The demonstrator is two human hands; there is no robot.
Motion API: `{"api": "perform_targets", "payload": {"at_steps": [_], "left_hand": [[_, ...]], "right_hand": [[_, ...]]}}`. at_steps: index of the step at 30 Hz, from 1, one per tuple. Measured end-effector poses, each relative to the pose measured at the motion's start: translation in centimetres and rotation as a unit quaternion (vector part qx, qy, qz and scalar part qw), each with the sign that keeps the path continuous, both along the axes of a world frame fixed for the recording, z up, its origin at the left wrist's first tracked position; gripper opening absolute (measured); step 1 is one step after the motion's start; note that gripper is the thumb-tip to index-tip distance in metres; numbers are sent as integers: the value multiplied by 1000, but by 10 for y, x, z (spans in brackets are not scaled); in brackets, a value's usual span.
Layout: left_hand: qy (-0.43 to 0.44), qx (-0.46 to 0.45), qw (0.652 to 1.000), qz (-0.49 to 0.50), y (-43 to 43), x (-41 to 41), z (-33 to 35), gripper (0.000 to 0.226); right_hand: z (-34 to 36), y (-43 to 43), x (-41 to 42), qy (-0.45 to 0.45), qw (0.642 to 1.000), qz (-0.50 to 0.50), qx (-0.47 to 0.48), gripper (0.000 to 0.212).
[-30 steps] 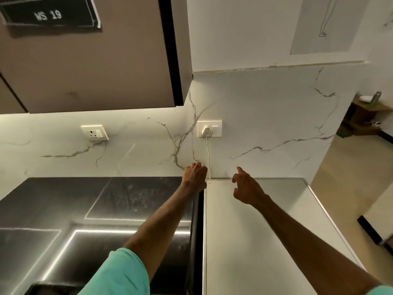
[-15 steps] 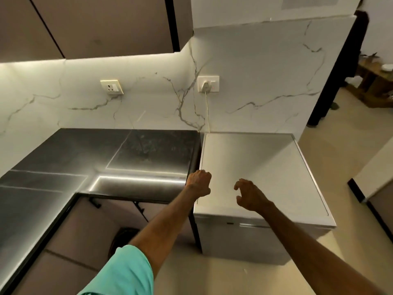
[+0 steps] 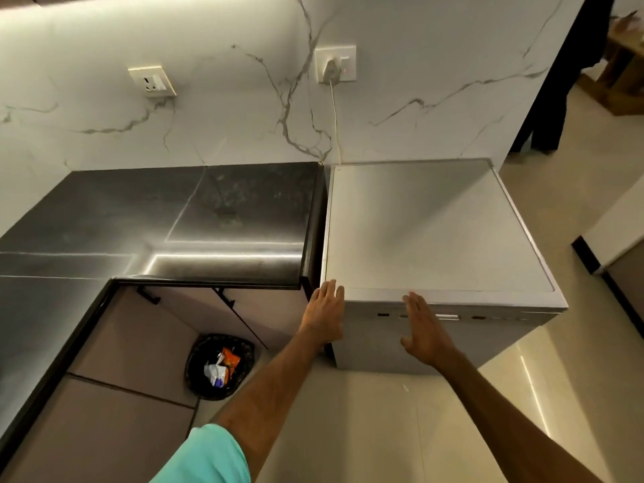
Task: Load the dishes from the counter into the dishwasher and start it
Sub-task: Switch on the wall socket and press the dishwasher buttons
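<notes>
Head view looks down at a white dishwasher (image 3: 428,231) that stands on the floor against the marble wall, just beside the right end of the dark counter (image 3: 174,217). Its door is closed. The left hand (image 3: 326,312) is flat with straight fingers at the front left corner of the machine, fingertips at the top edge. The right hand (image 3: 423,329) is also flat, fingers straight and together, in front of the control strip; I cannot tell if it touches. A white cord (image 3: 335,120) goes up from behind the dishwasher to a wall socket (image 3: 335,64). A black bin (image 3: 221,366) with wrappers stands under the counter.
</notes>
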State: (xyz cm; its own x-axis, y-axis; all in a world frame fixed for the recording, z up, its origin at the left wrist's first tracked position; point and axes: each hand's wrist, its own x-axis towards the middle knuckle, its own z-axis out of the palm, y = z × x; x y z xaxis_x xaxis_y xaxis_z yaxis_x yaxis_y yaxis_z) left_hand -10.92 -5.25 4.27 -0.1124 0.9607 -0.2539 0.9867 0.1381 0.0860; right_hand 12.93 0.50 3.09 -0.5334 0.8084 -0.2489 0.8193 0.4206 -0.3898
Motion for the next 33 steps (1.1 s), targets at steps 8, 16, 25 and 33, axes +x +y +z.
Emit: {"api": "perform_targets", "payload": {"at_steps": [8,16,25,33], "left_hand": [[2,198,979,-51,19,-13,-130,129],[5,404,906,-126,35,-45,-188,105],[-23,524,833,-178,43,-58,-216,85],[-39,505,849,-153,35,-51,-216,86]], "right_hand": [[-121,23,-29,-41,970,-17,239,146],[-197,50,-37,108,883,-47,455,114],[-220,70,-35,170,810,-23,561,118],[-223,64,-36,172,822,-42,542,121]]}}
